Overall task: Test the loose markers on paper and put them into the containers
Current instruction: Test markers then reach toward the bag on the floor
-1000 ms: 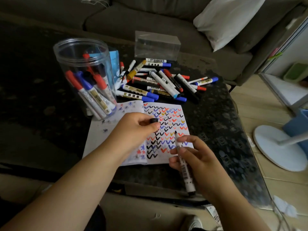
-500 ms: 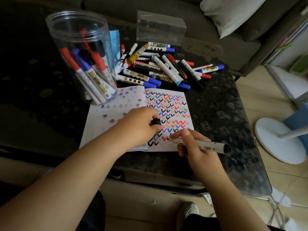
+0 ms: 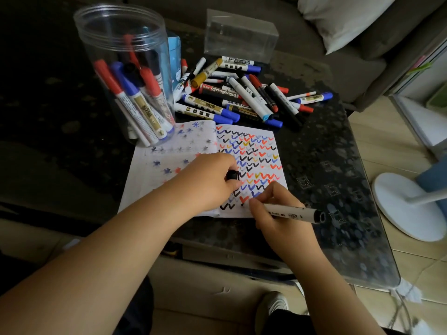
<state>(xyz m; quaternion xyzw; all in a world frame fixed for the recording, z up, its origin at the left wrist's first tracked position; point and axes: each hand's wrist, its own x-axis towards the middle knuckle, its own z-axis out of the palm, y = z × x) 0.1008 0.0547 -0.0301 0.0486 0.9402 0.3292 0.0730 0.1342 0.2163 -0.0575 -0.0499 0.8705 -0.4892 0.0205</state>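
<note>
An open notebook [image 3: 169,163] lies on the dark table, its right page full of coloured tick marks. My right hand [image 3: 275,213] grips an uncapped white marker [image 3: 292,211], tip down on the page's bottom row beside a black tick. My left hand [image 3: 210,182] rests on the notebook and pinches the black cap [image 3: 232,175]. A pile of loose markers [image 3: 242,93] lies beyond the notebook. A tall clear jar [image 3: 125,44] at the left holds several red, blue and black markers. A clear rectangular box [image 3: 239,35] stands behind the pile.
A blue carton [image 3: 174,52] peeks out behind the jar. A grey sofa with a white cushion [image 3: 343,18] runs along the back. The table's glass edge [image 3: 377,262] ends at the right, above a tiled floor with a white fan base [image 3: 401,204].
My right hand has swung the marker from upright to writing position and brought its tip onto the page's bottom row. My left hand keeps the cap and has barely shifted.
</note>
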